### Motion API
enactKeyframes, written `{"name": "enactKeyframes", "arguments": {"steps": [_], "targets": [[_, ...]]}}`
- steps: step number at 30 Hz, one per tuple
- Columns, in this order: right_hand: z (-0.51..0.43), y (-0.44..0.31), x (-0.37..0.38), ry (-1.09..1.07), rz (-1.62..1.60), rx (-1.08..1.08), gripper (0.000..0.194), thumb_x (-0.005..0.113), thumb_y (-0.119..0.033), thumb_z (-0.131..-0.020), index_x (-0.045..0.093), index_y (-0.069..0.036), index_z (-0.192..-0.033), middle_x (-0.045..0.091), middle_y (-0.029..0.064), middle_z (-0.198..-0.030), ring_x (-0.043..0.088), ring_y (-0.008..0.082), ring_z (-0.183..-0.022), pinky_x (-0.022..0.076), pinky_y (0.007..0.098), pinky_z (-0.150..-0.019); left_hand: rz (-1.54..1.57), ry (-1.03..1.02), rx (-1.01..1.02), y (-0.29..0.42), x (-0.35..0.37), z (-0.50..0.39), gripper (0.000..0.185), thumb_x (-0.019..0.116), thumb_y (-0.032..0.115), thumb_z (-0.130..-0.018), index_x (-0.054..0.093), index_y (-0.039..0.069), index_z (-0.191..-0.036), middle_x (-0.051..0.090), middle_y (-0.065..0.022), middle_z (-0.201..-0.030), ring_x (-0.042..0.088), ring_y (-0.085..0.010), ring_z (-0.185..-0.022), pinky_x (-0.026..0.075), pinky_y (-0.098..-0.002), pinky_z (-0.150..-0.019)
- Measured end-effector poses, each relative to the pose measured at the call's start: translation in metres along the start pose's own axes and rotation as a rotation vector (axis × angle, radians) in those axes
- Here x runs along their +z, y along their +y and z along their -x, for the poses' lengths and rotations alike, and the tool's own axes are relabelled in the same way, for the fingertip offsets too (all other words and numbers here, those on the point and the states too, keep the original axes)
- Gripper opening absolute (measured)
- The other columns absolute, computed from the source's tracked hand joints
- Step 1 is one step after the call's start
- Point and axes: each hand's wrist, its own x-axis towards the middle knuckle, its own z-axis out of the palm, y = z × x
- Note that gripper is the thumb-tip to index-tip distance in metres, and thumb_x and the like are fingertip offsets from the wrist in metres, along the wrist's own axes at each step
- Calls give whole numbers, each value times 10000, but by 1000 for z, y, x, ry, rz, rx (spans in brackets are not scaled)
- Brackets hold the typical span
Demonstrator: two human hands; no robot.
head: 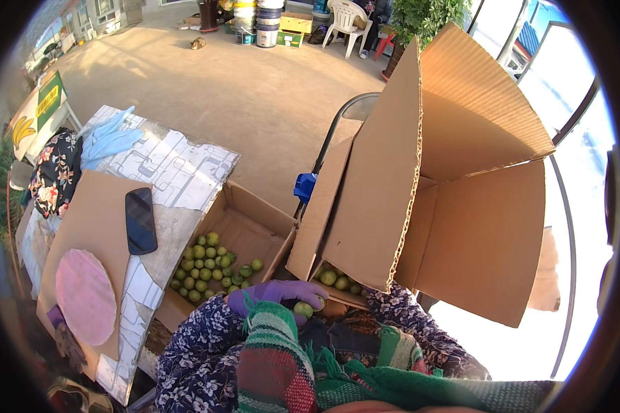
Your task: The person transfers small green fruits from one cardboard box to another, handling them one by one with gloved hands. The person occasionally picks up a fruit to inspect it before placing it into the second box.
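Note:
My left hand (pixel 271 295), in a purple glove, holds a small round green fruit (pixel 304 310), with another against its fingers. It is at the near edge of a box holding green fruit (pixel 328 278), in front of my lap. To the left, an open cardboard box (pixel 253 209) contains many similar green fruits (pixel 206 266), mostly gathered at its near left side. My right hand is out of view behind the upright flap of a tall cardboard carton (pixel 377 180); only its flowered sleeve (pixel 408 315) shows.
A patterned board (pixel 186 160) on the left bears a cardboard sheet (pixel 98 206), a dark smartphone (pixel 141 221), a pink round pad (pixel 86 297) and a light blue cloth (pixel 108 137). Farther off are stacked buckets (pixel 267 26), a white plastic chair (pixel 345 23) and a cat (pixel 198 44).

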Motion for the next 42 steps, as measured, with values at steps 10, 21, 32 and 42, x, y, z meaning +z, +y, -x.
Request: {"name": "enactKeyframes", "arguments": {"steps": [10,21,32,42], "targets": [[-1,7,-37,-399,-1241,117,783,761,-470,-854,543,75,-1373,647,173,-1304,616,302,-1228,467,443,-1103,5,581,147,-150,52,-132,354,725,88,-980,606,19,-1306,571,-154,-1401,553,-221,-1320,430,-365,-1127],[-3,28,-36,-64,-1207,244,679,748,-266,-918,505,62,-1460,647,188,-1344,627,314,-1257,490,450,-1105,-94,681,149,-126,63,-129,412,767,70,-941,636,29,-1329,561,-156,-1467,581,-226,-1312,486,-354,-1092],[-49,-7,-41,-169,351,8,353,735,-297,-930,736,-57,-1188,756,176,-1054,730,285,-962,569,409,-853,-291,157,-37,-91,78,-131,473,817,335,-901,694,68,-1271,734,-151,-1133,718,-289,-1031,554,-376,-912],[-38,13,-9,-418,682,-476,224,727,-340,-878,760,-157,-1002,721,93,-950,660,338,-937,532,478,-793,-291,102,121,-125,79,-129,435,814,298,-905,701,73,-1259,743,-145,-1146,715,-284,-1066,549,-385,-950]]}}
